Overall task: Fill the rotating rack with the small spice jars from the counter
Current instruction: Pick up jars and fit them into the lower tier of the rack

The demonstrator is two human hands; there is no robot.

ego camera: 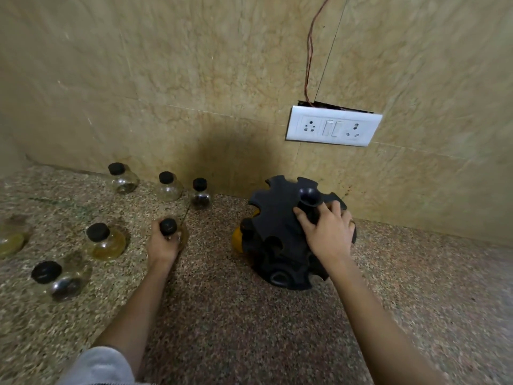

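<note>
The black rotating rack [273, 232] stands on the speckled counter right of centre, with a yellow-filled jar [237, 240] seated in its left side. My right hand [327, 232] lies on the rack's top, fingers curled around the central knob [309, 197]. My left hand [163, 243] is wrapped around a small black-capped glass jar [168, 226] standing on the counter to the rack's left. Several more black-capped jars wait on the left: three near the wall [123, 179] [168, 187] [200, 195], one with yellow contents [105, 243], and one with dark contents [62, 282].
A tan marble wall backs the counter [249, 329]. A white switch and socket plate [333, 126] hangs on the wall above the rack, with a thin red wire [311, 51] rising from it. A blurred yellowish jar [11, 240] sits at the far left edge.
</note>
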